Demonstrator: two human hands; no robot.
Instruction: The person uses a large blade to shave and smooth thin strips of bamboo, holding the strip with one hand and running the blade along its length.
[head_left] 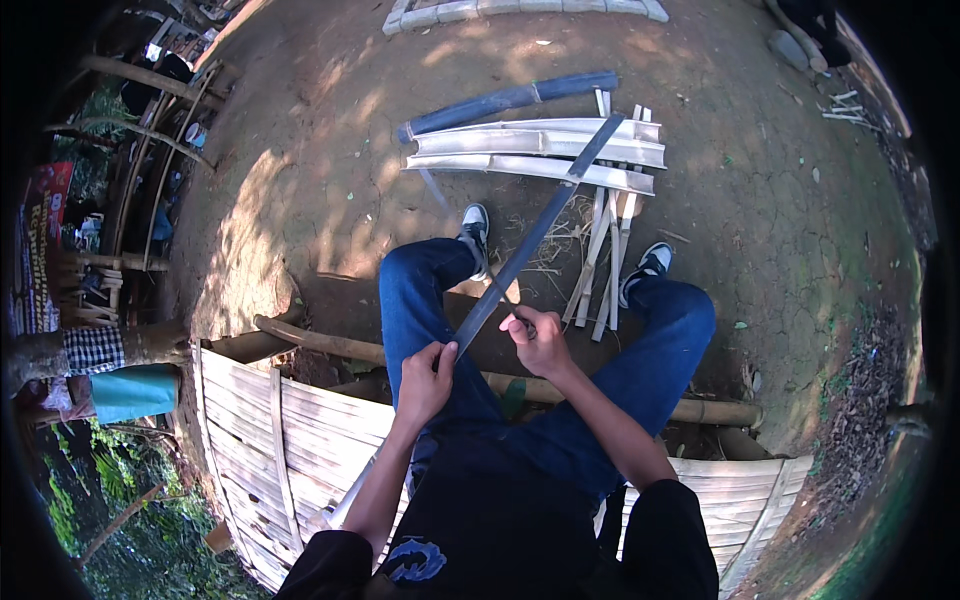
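My left hand (425, 385) is closed around a long dark bamboo strip (532, 235), thumb on top. The strip runs up and to the right between my knees, its far end over the pale split bamboo. In my right hand (541, 345) the fingers are curled round the handle of a small knife (505, 298). Its thin dark blade lies across the strip, a little beyond my left hand. Most of the handle is hidden by my fingers.
Pale split bamboo pieces (540, 143) and a dark bamboo half (510, 98) lie ahead on the dirt ground. Narrow bamboo slats (603, 255) lie beneath them, between my feet. I sit on a slatted bamboo bench (320, 420). A stone border (520, 7) stands farther off.
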